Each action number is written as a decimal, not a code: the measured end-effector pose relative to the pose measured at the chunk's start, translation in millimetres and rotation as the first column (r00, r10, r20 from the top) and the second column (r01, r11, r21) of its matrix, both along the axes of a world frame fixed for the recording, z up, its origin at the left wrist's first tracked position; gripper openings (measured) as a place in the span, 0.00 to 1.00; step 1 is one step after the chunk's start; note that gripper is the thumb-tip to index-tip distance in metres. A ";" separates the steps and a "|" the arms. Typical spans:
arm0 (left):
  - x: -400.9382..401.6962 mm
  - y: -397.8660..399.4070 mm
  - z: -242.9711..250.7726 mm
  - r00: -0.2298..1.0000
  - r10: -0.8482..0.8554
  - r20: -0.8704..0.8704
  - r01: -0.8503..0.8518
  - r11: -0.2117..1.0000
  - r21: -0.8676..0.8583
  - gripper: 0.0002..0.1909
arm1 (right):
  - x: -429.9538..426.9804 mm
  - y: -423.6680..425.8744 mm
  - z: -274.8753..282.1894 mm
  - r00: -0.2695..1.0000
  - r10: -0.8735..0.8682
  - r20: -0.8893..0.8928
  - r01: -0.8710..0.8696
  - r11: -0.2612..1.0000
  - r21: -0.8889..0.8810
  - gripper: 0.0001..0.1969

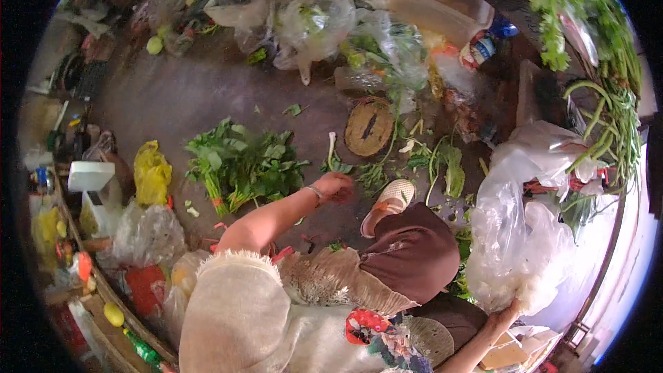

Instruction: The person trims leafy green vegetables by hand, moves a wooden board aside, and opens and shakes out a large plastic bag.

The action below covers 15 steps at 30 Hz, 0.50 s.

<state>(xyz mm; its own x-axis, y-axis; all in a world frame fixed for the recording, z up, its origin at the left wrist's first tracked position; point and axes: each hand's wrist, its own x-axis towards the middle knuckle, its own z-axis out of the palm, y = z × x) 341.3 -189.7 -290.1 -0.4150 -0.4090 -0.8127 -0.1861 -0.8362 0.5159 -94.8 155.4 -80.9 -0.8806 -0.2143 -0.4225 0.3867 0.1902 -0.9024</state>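
My left hand [335, 187], with a bracelet at the wrist, hangs over the floor between the bundles of leafy greens [248, 163] and my shoe [396, 194]. Its fingers look curled and blurred; I cannot tell whether anything is in them. Just beyond it lies a loose white-stemmed green sprig [332, 147]. Low on the right, my right hand [505, 316] grips the bottom of a large, crumpled clear plastic bag [510, 238]. The bag hides part of that hand's fingers. Red bands tie the stems of the greens.
Ahead stands a round wooden stump or stool top [369, 127] with a dark slot. Scattered leaves [453, 168] litter the floor. Bagged vegetables [383, 52] lie farther off. A yellow plastic bag [153, 172] is at left. Long beans [595, 129] hang over the right-hand edge.
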 end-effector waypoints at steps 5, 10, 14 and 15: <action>51.5 5.3 -9.3 0.992 0.127 -0.022 -0.125 0.989 0.075 0.22 | 47.3 -54.3 40.7 0.975 -0.119 -0.190 0.134 0.989 0.069 0.26; 60.1 -21.7 -29.0 0.993 0.113 0.025 -0.112 0.993 -0.026 0.17 | 16.9 -128.4 152.0 0.528 0.122 -0.840 0.052 0.983 0.176 0.22; 67.3 -61.7 -34.1 0.984 0.173 0.049 -0.167 0.981 -0.098 0.16 | 11.3 -206.9 237.0 0.121 0.308 -0.944 -0.091 0.950 0.298 0.19; 64.7 -74.9 -30.9 0.975 0.199 0.099 -0.179 0.968 -0.178 0.19 | 12.1 -225.5 250.8 0.052 0.349 -0.936 -0.118 0.932 0.341 0.18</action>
